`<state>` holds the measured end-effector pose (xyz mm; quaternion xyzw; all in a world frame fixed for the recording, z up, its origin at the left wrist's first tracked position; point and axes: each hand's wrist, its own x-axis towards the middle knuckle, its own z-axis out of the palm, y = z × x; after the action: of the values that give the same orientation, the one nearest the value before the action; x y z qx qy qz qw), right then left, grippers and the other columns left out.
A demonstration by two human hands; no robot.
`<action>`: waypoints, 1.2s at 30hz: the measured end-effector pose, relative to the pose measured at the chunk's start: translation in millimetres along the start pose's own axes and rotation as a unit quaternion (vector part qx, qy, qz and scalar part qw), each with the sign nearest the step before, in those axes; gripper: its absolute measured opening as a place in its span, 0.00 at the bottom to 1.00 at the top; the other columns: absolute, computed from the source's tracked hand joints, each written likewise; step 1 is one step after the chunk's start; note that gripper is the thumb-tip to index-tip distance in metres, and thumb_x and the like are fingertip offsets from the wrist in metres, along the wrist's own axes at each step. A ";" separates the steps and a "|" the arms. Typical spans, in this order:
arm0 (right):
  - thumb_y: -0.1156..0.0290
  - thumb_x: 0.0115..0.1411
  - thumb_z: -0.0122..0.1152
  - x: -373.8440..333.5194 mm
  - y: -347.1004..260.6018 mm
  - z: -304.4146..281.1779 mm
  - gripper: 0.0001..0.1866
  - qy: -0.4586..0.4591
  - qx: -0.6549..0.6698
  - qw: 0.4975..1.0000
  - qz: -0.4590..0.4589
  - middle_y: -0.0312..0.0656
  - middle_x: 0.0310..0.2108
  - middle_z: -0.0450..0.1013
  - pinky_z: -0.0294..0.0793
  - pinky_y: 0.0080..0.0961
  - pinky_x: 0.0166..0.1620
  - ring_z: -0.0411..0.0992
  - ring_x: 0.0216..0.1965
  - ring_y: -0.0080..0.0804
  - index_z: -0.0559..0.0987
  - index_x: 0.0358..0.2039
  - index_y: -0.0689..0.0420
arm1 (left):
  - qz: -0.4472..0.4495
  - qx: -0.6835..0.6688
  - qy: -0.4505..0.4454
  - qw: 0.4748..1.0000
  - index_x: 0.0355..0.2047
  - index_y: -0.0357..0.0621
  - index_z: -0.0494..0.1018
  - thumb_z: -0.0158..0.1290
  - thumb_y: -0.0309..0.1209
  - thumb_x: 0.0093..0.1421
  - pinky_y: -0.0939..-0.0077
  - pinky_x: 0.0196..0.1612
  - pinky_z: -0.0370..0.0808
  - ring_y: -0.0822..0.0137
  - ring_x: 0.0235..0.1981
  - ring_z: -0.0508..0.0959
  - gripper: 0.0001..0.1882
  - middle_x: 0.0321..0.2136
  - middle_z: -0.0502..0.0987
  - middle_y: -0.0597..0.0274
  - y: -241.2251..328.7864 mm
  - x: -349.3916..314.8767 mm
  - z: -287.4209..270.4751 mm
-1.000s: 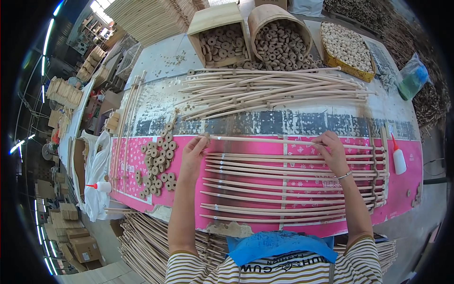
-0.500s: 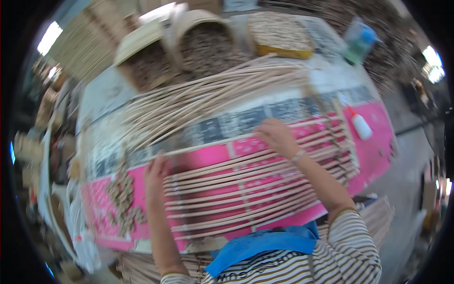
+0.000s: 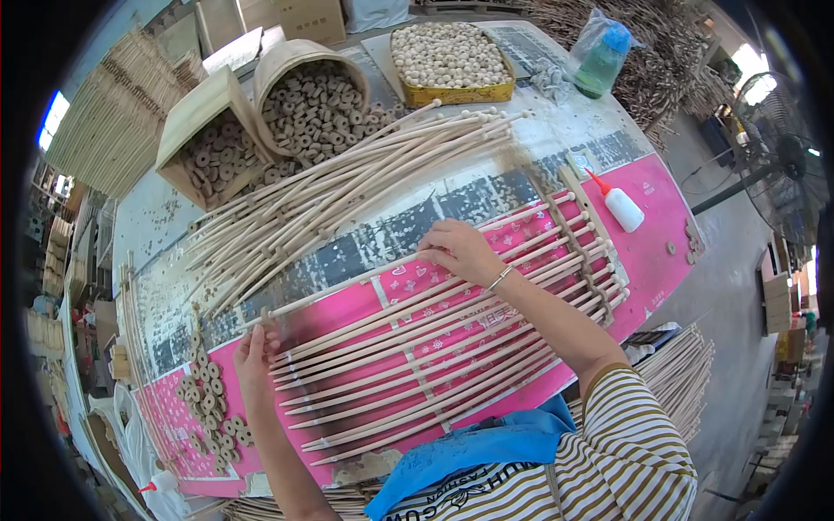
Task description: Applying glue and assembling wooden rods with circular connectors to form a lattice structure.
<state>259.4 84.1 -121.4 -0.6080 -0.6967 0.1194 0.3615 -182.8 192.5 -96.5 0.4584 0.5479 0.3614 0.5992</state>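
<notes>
My right hand [image 3: 460, 252] pinches a long thin wooden rod [image 3: 347, 284] along the far side of a row of similar rods [image 3: 434, 347]. My left hand [image 3: 256, 356] has its fingers closed at the rod's left end, close beside a small wooden ring [image 3: 266, 314]. The row lies on a pink printed sheet. At their right ends the rods, tipped with small knobs, sit across a notched wooden strip [image 3: 573, 247]. Their left ends lie loose, fanned slightly apart. A pile of flat wooden rings [image 3: 208, 395] sits left of my left hand.
Loose knobbed rods [image 3: 347, 178] lie across the far side. Behind them stand a square box [image 3: 178, 143] and a round tub [image 3: 265, 65] of wooden rings, plus a yellow tray [image 3: 460, 94] of beads. A red-tipped glue bottle [image 3: 624, 210] and a green jug [image 3: 599, 65] are at right.
The whole view has shifted, with the table's contents now further left, and is sharper. Both hands stay at about the same places along the rod.
</notes>
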 end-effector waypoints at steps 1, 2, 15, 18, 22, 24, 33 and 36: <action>0.61 0.62 0.67 0.2 2.1 3.4 0.09 0.005 0.003 1.000 -0.004 0.39 0.31 0.75 0.74 0.38 0.43 0.75 0.39 0.42 0.84 0.35 0.51 | 0.002 0.088 0.026 0.996 0.43 0.41 0.82 0.59 0.34 0.70 0.83 0.31 0.68 0.79 0.32 0.78 0.10 0.31 0.81 0.69 8.4 -7.4 -7.4; 0.61 0.62 0.67 3.4 2.0 9.3 0.09 0.008 0.012 1.000 -0.015 0.40 0.31 0.75 0.74 0.38 0.43 0.75 0.38 0.43 0.83 0.34 0.52 | 0.087 0.256 0.062 0.961 0.40 0.38 0.81 0.60 0.33 0.68 0.81 0.33 0.70 0.76 0.33 0.78 0.10 0.30 0.80 0.68 9.0 -7.9 -19.5; 0.66 0.60 0.70 4.4 -17.9 -1.6 0.08 0.011 0.071 0.996 0.050 0.41 0.28 0.72 0.73 0.36 0.38 0.73 0.34 0.42 0.83 0.36 0.56 | 0.342 0.507 0.003 0.791 0.51 0.53 0.80 0.66 0.33 0.55 0.56 0.60 0.65 0.56 0.55 0.74 0.21 0.50 0.78 0.65 13.3 11.0 18.1; 0.66 0.60 0.71 4.4 -9.6 -7.0 0.08 -0.040 0.037 0.996 0.064 0.40 0.29 0.73 0.73 0.36 0.41 0.73 0.36 0.42 0.82 0.35 0.56 | 0.348 0.487 0.006 0.801 0.50 0.53 0.81 0.67 0.32 0.54 0.56 0.58 0.65 0.56 0.53 0.74 0.21 0.48 0.78 0.65 9.4 15.4 22.2; 0.65 0.60 0.70 4.8 -4.0 -4.3 0.08 -0.010 -0.045 0.999 0.007 0.38 0.32 0.73 0.71 0.36 0.45 0.72 0.39 0.40 0.82 0.33 0.54 | 0.346 0.484 0.007 0.804 0.49 0.54 0.81 0.68 0.33 0.53 0.57 0.57 0.66 0.57 0.53 0.75 0.21 0.47 0.78 0.65 3.2 21.2 24.8; 0.63 0.60 0.70 5.2 -3.4 -3.8 0.08 -0.019 -0.074 0.997 0.006 0.37 0.33 0.73 0.69 0.36 0.47 0.72 0.41 0.38 0.83 0.32 0.53 | 0.344 0.484 0.010 0.805 0.49 0.54 0.81 0.68 0.33 0.53 0.56 0.57 0.66 0.58 0.54 0.75 0.21 0.47 0.78 0.66 1.1 23.0 26.5; 0.63 0.60 0.69 6.8 -9.7 -2.2 0.07 -0.025 -0.107 0.994 0.025 0.36 0.33 0.73 0.68 0.35 0.47 0.71 0.41 0.38 0.84 0.32 0.52 | 0.336 0.490 0.018 0.804 0.52 0.55 0.81 0.69 0.34 0.54 0.57 0.58 0.66 0.57 0.55 0.75 0.23 0.50 0.78 0.65 -0.4 21.6 26.1; 0.65 0.59 0.70 5.7 -22.6 -9.7 0.07 0.049 -0.113 0.992 -0.013 0.38 0.35 0.74 0.69 0.36 0.48 0.72 0.43 0.39 0.85 0.35 0.53 | 0.316 0.430 0.031 0.845 0.59 0.53 0.78 0.67 0.33 0.59 0.57 0.60 0.68 0.55 0.57 0.75 0.27 0.54 0.78 0.58 7.6 10.0 19.3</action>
<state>248.5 81.5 -98.7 -0.6412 -0.6949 0.0057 0.3254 -161.7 201.3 -93.0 0.8072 0.4919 0.2732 0.1782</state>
